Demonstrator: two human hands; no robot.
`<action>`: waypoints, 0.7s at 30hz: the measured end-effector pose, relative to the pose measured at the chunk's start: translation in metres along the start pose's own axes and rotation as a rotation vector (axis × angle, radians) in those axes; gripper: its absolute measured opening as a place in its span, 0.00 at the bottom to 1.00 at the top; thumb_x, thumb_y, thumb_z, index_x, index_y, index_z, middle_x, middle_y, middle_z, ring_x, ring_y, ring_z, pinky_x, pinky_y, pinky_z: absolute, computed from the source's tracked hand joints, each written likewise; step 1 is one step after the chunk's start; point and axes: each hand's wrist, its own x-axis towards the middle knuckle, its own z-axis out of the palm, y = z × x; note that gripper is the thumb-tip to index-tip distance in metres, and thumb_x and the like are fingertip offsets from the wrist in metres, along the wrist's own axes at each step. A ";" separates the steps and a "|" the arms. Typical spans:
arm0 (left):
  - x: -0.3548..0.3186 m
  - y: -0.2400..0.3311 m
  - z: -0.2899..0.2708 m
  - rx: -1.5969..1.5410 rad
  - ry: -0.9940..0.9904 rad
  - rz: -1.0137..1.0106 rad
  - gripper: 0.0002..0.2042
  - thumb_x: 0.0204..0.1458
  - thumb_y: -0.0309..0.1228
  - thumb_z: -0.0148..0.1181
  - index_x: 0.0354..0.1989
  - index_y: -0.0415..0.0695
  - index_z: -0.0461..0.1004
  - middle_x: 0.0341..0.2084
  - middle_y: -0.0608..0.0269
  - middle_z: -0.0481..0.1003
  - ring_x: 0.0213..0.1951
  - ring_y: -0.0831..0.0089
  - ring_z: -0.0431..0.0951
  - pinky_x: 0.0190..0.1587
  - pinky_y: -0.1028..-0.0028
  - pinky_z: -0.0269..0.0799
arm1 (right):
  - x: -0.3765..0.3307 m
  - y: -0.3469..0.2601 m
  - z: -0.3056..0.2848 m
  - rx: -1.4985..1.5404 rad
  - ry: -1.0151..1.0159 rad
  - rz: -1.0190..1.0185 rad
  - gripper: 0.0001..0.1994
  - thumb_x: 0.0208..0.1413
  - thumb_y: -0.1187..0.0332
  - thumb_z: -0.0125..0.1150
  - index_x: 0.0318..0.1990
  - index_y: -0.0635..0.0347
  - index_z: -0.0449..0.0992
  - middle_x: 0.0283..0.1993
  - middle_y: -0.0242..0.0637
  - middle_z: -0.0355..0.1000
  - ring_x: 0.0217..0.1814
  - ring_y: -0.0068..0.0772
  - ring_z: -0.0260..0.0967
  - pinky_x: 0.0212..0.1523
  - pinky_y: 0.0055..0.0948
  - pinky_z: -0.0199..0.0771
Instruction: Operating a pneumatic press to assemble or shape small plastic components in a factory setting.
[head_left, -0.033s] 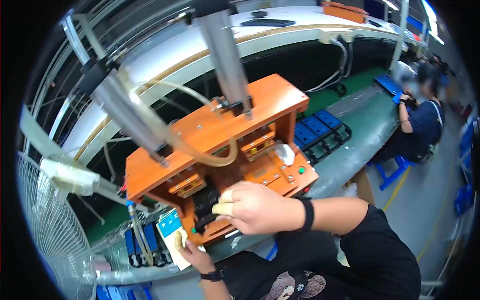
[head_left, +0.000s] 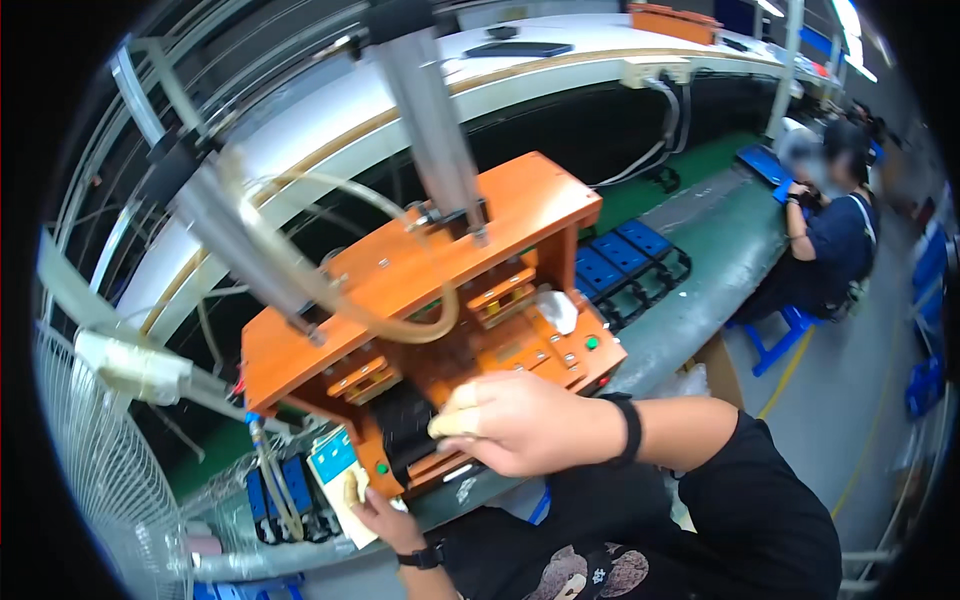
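Observation:
My right hand (head_left: 510,425), with pale finger covers on some fingers, is closed at the right edge of a flat black part (head_left: 405,425). The part lies in the left bay of an orange press fixture (head_left: 480,225); my fingertips are partly hidden there. At the fixture's lower left corner, my left hand (head_left: 388,522) has its fingers apart, one of them in a pale cover. It is beside a cream and blue booklet or stack of sheets (head_left: 335,470); whether it touches the sheets I cannot tell.
Two metal cylinders (head_left: 430,120) with a clear hose rise over the fixture. Blue-black parts (head_left: 625,255) lie on the green bench to the right, and others (head_left: 290,490) at the left. A wire fan guard (head_left: 100,440) stands far left. A co-worker (head_left: 845,220) sits far right.
The black part, tilted and bunched under my right hand before, now lies flatter in the left bay. Both hands stay nearly in place; the whole view has shifted slightly.

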 end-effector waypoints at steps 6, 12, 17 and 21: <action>0.004 -0.006 -0.029 0.062 0.121 0.041 0.16 0.61 0.24 0.49 0.56 0.32 0.70 0.53 0.49 0.73 0.55 0.62 0.72 0.60 0.66 0.63 | -0.149 0.018 -0.141 0.626 0.403 0.691 0.08 0.58 0.69 0.62 0.34 0.67 0.78 0.36 0.38 0.78 0.40 0.30 0.76 0.41 0.25 0.75; 0.004 0.012 -0.030 0.388 -0.316 0.168 0.18 0.60 0.29 0.50 0.56 0.32 0.69 0.45 0.48 0.77 0.45 0.60 0.76 0.51 0.65 0.69 | -0.321 0.125 -0.242 0.889 1.487 0.574 0.08 0.65 0.67 0.54 0.44 0.61 0.74 0.46 0.38 0.75 0.53 0.36 0.72 0.58 0.36 0.72; 0.004 -0.002 -0.039 0.515 -0.385 0.096 0.16 0.61 0.31 0.50 0.53 0.34 0.70 0.44 0.45 0.75 0.46 0.55 0.74 0.52 0.63 0.68 | -0.345 0.253 -0.271 0.894 1.692 0.565 0.10 0.66 0.67 0.52 0.44 0.67 0.71 0.49 0.48 0.72 0.57 0.45 0.70 0.64 0.41 0.68; -0.016 0.006 -0.040 0.662 -0.395 0.093 0.19 0.58 0.32 0.58 0.55 0.35 0.69 0.46 0.43 0.73 0.47 0.53 0.73 0.52 0.62 0.68 | -0.320 0.308 -0.275 0.876 1.646 0.768 0.10 0.66 0.68 0.50 0.44 0.68 0.69 0.51 0.51 0.70 0.58 0.46 0.69 0.62 0.40 0.70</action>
